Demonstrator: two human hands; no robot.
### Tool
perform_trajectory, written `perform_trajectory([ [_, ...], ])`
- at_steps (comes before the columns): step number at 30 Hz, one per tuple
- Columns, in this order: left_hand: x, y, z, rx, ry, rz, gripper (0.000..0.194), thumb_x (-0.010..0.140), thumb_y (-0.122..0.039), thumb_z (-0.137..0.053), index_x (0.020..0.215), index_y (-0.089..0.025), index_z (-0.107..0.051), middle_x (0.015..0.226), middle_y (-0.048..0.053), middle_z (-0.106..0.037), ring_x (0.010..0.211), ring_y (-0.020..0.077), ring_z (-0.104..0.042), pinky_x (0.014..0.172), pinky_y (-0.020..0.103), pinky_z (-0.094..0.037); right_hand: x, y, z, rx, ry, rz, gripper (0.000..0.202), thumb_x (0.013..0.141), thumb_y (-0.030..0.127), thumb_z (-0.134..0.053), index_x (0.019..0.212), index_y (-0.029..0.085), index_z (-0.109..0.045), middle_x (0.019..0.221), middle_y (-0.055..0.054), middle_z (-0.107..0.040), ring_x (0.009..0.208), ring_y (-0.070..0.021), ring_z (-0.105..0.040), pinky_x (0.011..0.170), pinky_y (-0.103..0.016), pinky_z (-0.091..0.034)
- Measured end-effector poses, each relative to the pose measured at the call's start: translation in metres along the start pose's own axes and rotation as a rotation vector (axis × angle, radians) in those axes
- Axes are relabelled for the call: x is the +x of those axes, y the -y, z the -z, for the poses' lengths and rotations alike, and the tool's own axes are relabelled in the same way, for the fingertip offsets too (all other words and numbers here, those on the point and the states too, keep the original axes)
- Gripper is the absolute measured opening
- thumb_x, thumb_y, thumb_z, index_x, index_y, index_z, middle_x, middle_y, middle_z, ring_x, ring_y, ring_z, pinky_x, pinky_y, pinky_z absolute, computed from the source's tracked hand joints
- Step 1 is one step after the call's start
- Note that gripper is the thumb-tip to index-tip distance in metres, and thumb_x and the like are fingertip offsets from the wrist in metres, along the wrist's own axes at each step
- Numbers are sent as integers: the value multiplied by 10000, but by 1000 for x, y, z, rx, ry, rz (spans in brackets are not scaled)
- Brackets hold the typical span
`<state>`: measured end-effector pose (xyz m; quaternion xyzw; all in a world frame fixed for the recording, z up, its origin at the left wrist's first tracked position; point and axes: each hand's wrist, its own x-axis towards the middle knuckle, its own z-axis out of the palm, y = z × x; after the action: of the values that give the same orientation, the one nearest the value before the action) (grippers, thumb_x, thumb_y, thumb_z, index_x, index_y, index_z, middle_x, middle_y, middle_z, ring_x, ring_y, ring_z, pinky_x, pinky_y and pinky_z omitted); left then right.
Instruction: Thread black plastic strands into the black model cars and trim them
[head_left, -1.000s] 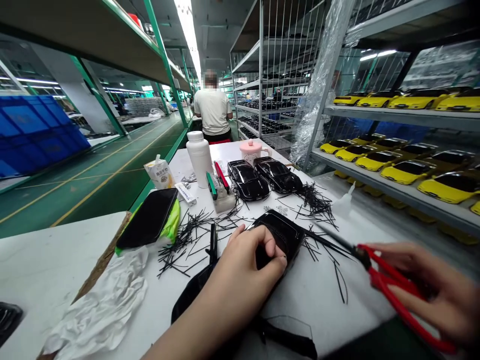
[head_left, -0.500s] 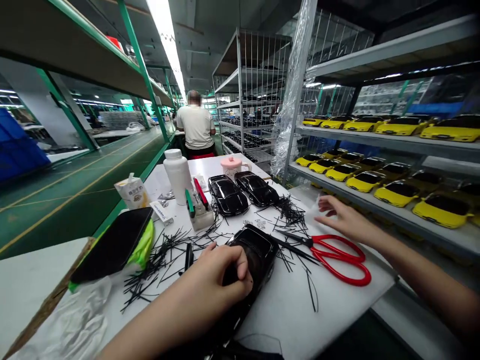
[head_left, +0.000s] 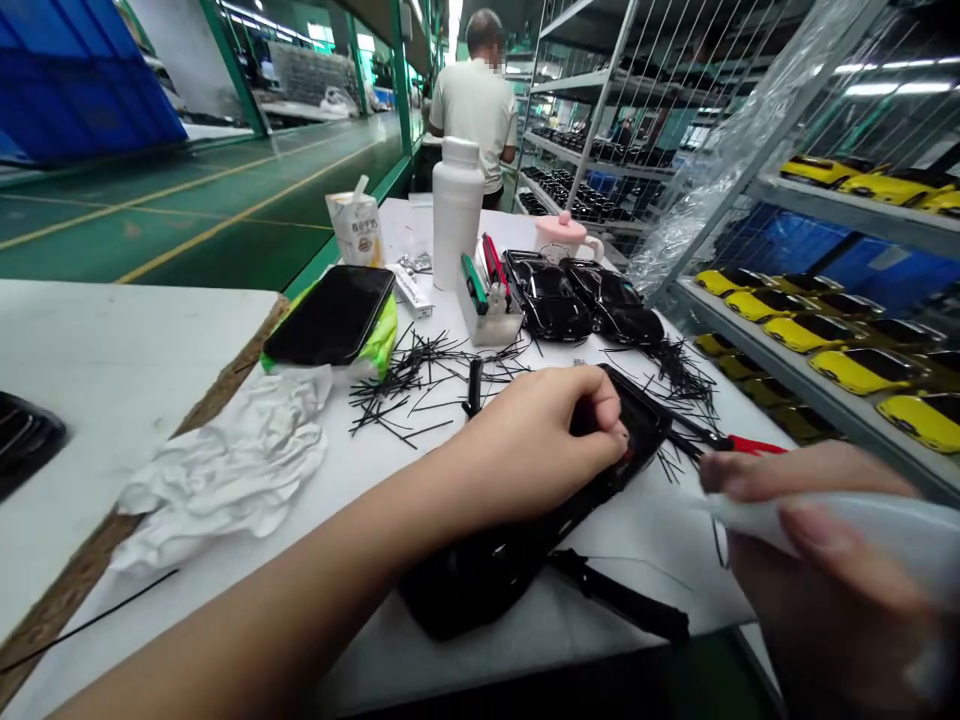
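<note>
My left hand (head_left: pixel 555 425) rests over a glossy black model car body (head_left: pixel 472 590), its thumb and fingers pinched above the shell. Whatever lies between those fingertips is too small to make out. At the right, my right hand (head_left: pixel 825 570), blurred by motion, is closed around a translucent white squeeze bottle (head_left: pixel 877 515) with a tapered tip pointing left toward the car body. Red-handled scissors (head_left: pixel 750 445) lie partly behind this hand, blades toward the car body. A black stick-like piece (head_left: pixel 634 600) lies beside the near end of the shell.
Black strips (head_left: pixel 405 385) are scattered across the table. Two black model cars (head_left: pixel 551 300), a cutter holder (head_left: pixel 491 325), a white bottle (head_left: pixel 457 210), a pink lidded mug (head_left: pixel 562 238) and a phone (head_left: pixel 330 315) stand behind. Crumpled white cloth (head_left: pixel 232 470) lies left. Yellow cars (head_left: pixel 862 365) fill shelves right.
My right hand has come nearer from the table's right edge and now grips the white squeeze bottle. The view has turned left and down; my left hand stays pinched over the car body.
</note>
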<state>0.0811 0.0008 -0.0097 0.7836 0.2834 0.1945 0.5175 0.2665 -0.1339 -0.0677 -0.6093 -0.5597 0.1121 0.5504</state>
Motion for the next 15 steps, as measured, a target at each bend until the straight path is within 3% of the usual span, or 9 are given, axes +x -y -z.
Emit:
perform_trajectory([
  [4, -1, 2, -5, 29, -32, -31, 174, 822, -158, -584, 709, -229, -473, 861, -22, -733, 840, 185, -660, 727, 278, -493, 2, -4, -15, 22, 133, -26, 213, 937, 420, -602, 807, 340, -750, 739, -3, -703, 646, -206, -622, 512, -300, -478],
  [8, -1, 3, -8, 29, -57, -58, 153, 799, -146, -575, 701, -235, -497, 829, -34, -726, 832, 189, -656, 692, 276, -481, 10, 10, -24, -31, 183, -50, 257, 924, 468, -629, 739, 323, -733, 652, 29, -676, 518, -157, -529, 424, -256, -401],
  [15, 1, 4, -10, 47, -62, -74, 141, 784, -151, -583, 699, -240, -515, 793, -45, -715, 820, 187, -648, 694, 293, -469, 6, 26, -34, -10, 94, -168, 313, 877, 478, -673, 639, 275, -677, 599, 17, -577, 512, -147, -455, 410, -266, -314],
])
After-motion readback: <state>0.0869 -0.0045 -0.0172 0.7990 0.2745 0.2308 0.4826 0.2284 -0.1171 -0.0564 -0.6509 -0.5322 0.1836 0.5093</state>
